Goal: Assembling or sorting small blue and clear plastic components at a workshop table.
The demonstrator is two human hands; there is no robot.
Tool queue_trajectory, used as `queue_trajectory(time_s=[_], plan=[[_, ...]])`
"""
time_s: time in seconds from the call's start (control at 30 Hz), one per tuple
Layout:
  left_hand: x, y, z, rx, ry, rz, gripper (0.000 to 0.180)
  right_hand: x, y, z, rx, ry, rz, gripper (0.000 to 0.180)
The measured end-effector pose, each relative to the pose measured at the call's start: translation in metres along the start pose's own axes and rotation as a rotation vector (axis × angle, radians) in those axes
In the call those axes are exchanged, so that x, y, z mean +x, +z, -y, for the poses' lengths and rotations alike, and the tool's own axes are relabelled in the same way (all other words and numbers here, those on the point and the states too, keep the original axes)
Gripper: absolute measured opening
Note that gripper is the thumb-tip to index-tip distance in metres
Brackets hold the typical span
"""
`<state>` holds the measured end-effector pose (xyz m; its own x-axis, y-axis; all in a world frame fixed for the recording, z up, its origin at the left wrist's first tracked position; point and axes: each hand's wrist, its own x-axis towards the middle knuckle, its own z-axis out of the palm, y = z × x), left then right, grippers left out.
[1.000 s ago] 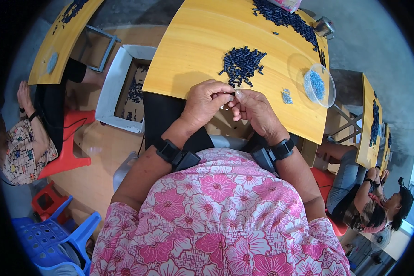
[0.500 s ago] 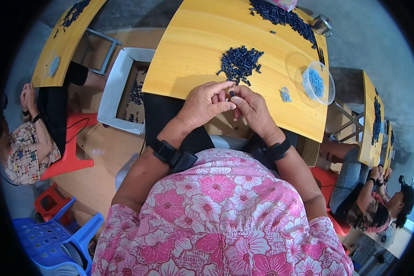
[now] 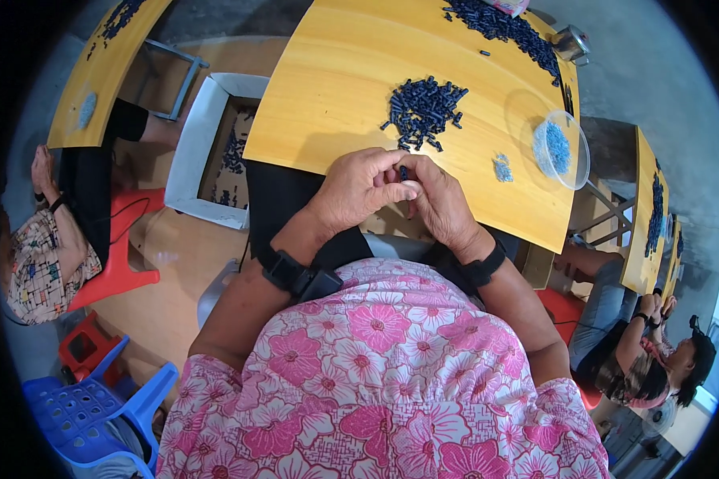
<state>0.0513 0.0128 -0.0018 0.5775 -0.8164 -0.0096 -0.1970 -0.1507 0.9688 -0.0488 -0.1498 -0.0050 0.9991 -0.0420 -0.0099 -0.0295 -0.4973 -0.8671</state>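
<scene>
My left hand (image 3: pixel 355 185) and my right hand (image 3: pixel 442 199) meet just off the near edge of the yellow table (image 3: pixel 327 104). Between their fingertips is a small black cylindrical part (image 3: pixel 403 172), pinched from both sides. Whether a smaller piece is pressed against it is hidden by the fingers. Beyond my hands lies a loose pile of the same black parts (image 3: pixel 427 108). To the right of that pile is a small heap of clear, pale blue bits (image 3: pixel 502 168), close to a round clear tub (image 3: pixel 571 177) holding blue bits (image 3: pixel 554 147).
A larger heap of black parts (image 3: pixel 507 36) spreads along the far right edge near a metal cup (image 3: pixel 569 42). On the floor at left stands a white box (image 3: pixel 190 172) with black parts inside. Seated people (image 3: pixel 52 255) work at both sides; a blue plastic chair (image 3: pixel 80 411) is at lower left.
My fingers have closed in nearer together around the black part, with the right fingers shifting over it. The whole view has swung slightly; the piles look unchanged.
</scene>
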Motion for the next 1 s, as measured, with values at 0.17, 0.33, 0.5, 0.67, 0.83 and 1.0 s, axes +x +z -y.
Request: queue_trajectory(time_s=[0.17,0.33,0.5,0.67,0.83,1.0], plan=[[0.001,0.0,0.001,0.03,0.011,-0.005,0.038,0.001,0.001,-0.002,0.044,-0.006,0.005,0.029],[0.001,-0.001,0.004,0.055,0.01,-0.024,0.035,0.004,0.005,-0.006,0.049,-0.101,-0.025,0.025],[0.005,0.001,0.001,0.06,-0.02,-0.014,0.034,0.005,0.003,-0.004,0.045,-0.113,-0.047,0.021],[0.006,0.006,0.002,-0.083,-0.053,0.003,0.044,0.001,-0.012,0.016,0.312,0.256,0.045,0.027],[0.002,0.002,0.006,-0.106,-0.087,-0.019,0.049,-0.029,-0.041,0.022,-0.015,0.038,-0.154,0.013],[0.005,0.002,0.017,-0.018,-0.052,-0.05,0.044,-0.103,-0.102,0.02,-0.031,0.117,-0.759,0.02]])
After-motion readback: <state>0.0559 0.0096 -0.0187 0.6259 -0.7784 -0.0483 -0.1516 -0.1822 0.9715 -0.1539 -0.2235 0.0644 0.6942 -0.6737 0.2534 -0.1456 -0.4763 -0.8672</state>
